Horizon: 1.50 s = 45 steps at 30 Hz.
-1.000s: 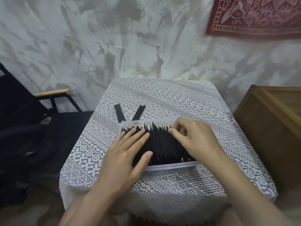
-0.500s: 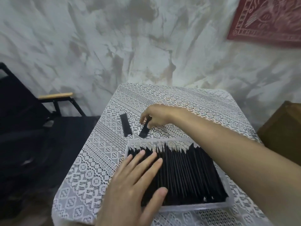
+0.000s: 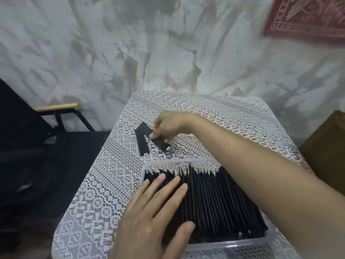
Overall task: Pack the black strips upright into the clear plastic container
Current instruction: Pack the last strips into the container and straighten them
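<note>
Strips nearly fill container. Right hand pinches 1 loose strip on far counter; left hand rests flat, fingers straight, on pack. Next: slot it upright.

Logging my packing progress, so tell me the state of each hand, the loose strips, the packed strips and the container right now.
Container: nearly full, no lid.
Packed strips: on edge, in a row.
Pinched strip: beyond the container, not yet packed.
Other loose strip: lying flat, untouched.
Left hand: open, flat on the packed strips.
Right hand: fingers pinching the pinched strip.
</note>
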Motion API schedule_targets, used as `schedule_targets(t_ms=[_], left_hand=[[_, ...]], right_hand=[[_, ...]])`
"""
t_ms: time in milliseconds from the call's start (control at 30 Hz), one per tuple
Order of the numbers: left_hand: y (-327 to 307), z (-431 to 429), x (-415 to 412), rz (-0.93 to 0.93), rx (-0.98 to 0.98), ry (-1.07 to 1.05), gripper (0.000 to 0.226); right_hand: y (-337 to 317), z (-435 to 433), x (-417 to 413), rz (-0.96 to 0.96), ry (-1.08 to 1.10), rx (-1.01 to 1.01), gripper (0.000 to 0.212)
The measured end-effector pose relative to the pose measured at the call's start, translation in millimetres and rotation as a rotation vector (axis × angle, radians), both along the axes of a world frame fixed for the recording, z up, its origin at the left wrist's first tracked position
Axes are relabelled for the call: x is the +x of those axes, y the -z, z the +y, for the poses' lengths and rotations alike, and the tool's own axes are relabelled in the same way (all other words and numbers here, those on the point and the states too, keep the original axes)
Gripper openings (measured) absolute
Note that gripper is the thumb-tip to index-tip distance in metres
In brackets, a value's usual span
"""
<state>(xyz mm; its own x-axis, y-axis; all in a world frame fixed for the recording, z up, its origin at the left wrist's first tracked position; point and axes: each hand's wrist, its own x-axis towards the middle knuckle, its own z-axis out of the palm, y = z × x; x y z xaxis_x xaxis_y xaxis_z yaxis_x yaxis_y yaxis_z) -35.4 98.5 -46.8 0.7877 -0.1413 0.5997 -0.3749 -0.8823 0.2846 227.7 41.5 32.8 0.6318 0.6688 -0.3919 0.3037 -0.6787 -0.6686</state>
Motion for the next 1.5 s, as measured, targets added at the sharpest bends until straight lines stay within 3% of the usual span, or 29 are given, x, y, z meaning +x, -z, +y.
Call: schedule_targets(t_ms=[67,233,333,600,867,967,1167,1300,1500], left_hand=[[0,0,0,-0.004,0.001,0.002,0.053],[1,1,1,-0.014,0.013,-0.001,0.054],[2,2,2,-0.027,0.025,0.001,0.054],[4,2,4,-0.038,0.022,0.001,0.055],[4,2,3,-0.035,0.01,0.006,0.055],[2,1,2,-0.01,-0.006,0.009,0.055],[-5,-2,-6,0.098,-0.047,-0.008,0.054],[-11,-4,-10,0.168,-0.053,-0.031,0.055],[-19,-5,-14,0.218,-0.062,-0.033,0.057]], right_hand=[[7,17,-4,0.081,0.08,0.002,0.016],[22,40,-9,-0.073,0.154,-0.073,0.025],[24,45,-14,-0.04,0.191,-0.073,0.027],[31,59,-22,-0.02,0.188,-0.038,0.024],[33,64,-19,-0.124,0.104,0.004,0.031],[19,43,-16,-0.1,0.138,0.105,0.011],[-52,-46,-37,-0.098,0.344,0.368,0.022],[-72,-117,-81,-0.113,0.412,0.465,0.016],[-48,-180,-152,-0.066,0.466,0.387,0.012]])
